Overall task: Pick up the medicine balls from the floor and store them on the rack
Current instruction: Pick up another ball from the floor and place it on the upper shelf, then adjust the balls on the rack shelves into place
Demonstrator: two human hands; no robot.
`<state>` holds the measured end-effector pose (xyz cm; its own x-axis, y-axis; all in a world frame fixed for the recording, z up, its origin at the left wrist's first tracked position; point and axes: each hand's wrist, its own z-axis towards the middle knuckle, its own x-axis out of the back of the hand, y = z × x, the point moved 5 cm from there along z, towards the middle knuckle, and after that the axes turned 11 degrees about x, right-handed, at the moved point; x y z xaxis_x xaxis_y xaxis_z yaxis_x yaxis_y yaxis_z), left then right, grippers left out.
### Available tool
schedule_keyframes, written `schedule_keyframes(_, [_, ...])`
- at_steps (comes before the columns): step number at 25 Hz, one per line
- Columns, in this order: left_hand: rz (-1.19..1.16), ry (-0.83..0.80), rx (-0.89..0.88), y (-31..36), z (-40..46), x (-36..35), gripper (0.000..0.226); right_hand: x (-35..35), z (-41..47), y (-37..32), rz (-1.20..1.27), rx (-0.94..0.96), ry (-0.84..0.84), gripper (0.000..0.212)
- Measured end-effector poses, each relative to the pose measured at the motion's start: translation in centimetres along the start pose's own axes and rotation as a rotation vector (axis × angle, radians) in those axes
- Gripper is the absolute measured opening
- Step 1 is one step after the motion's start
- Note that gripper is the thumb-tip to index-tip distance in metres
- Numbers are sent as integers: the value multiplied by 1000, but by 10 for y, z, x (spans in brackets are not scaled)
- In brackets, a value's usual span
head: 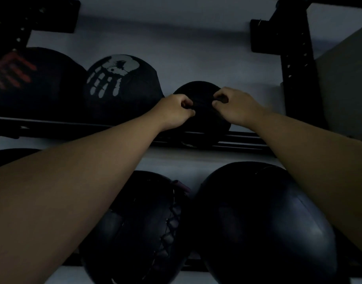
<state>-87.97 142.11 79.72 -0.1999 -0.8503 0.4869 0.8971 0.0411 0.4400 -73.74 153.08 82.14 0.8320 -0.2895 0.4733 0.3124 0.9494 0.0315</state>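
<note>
A small plain black medicine ball (198, 91) rests on the upper rail of the black rack (53, 124), right of two larger balls. My left hand (176, 111) presses on its left side with the fingers curled. My right hand (235, 105) is on its right side, fingers pinching at its surface. Both hands touch the ball. Beside it sits a ball with a white hand print (122, 85), and further left a ball with a red hand print (28, 78).
On the lower shelf lie a laced black ball (147, 222) and a bigger smooth black ball (264, 222). A perforated black upright (297, 64) stands at the right, with a grey box-like surface (346, 83) beyond it. The scene is dim.
</note>
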Motion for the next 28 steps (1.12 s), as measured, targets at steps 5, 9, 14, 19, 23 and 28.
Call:
schedule_keyframes(5, [68, -9, 54, 11, -34, 4, 43, 24, -22, -10, 17, 32, -27, 37])
schedule_keyframes(9, [77, 19, 120, 16, -59, 7, 39, 36, -46, -12, 57, 68, -56, 34])
schedule_keyframes(14, [92, 19, 170, 25, -96, 0, 38, 52, -92, -1, 71, 48, -100, 34])
schedule_keyframes(19, [73, -35, 232, 22, -129, -24, 36, 43, -145, 41, 92, -29, -157, 36])
schedule_keyframes(23, [32, -130, 289, 6, -146, -81, 44, 16, -205, 96, -115, -229, -288, 58])
schedule_keyframes(28, [-276, -212, 578, -17, -168, -184, 103, 1, -250, 148, -38, -506, -237, 88])
